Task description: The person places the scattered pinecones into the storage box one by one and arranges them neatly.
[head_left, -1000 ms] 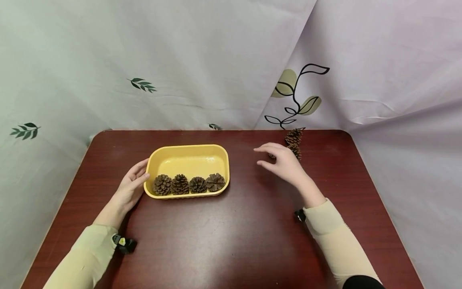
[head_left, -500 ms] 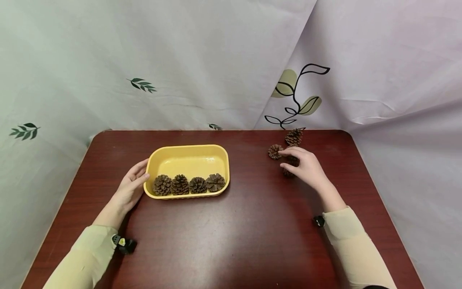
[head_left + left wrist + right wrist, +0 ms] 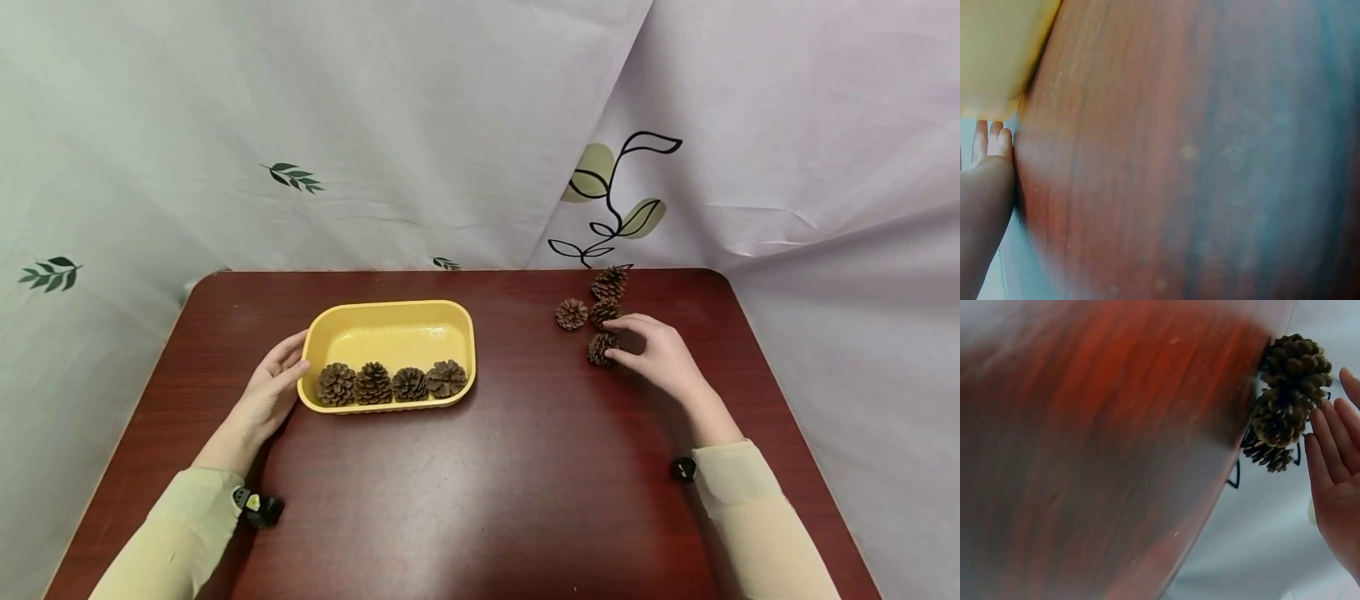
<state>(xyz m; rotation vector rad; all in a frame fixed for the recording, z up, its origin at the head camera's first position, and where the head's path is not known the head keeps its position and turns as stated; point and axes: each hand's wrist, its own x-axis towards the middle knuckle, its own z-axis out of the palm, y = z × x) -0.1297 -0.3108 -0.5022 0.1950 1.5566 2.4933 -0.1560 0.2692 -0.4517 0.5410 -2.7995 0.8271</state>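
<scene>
A yellow tray [image 3: 386, 321] sits left of centre on the dark red table, with several pine cones [image 3: 391, 382] in a row along its near side. My left hand [image 3: 279, 377] rests with relaxed fingers against the tray's left end; the left wrist view shows those fingers [image 3: 997, 140] just below the tray [image 3: 997, 56]. My right hand [image 3: 637, 343] is at the back right, its straight fingers touching the nearest loose pine cone [image 3: 602, 347]. Three more cones [image 3: 604, 311] lie just beyond it. In the right wrist view the flat palm [image 3: 1335, 481] faces the cones [image 3: 1280, 415].
A rounded, dark red wooden table [image 3: 480, 483] is ringed by a pale cloth backdrop [image 3: 450, 125] printed with leaves. The far half of the tray's floor is bare. A small black wrist camera [image 3: 258, 506] sits at my left cuff, another [image 3: 682, 469] at my right.
My right hand has travelled right from mid-table to the loose cones, then drawn back to the nearest one, uncovering the others. The left hand and tray have stayed put.
</scene>
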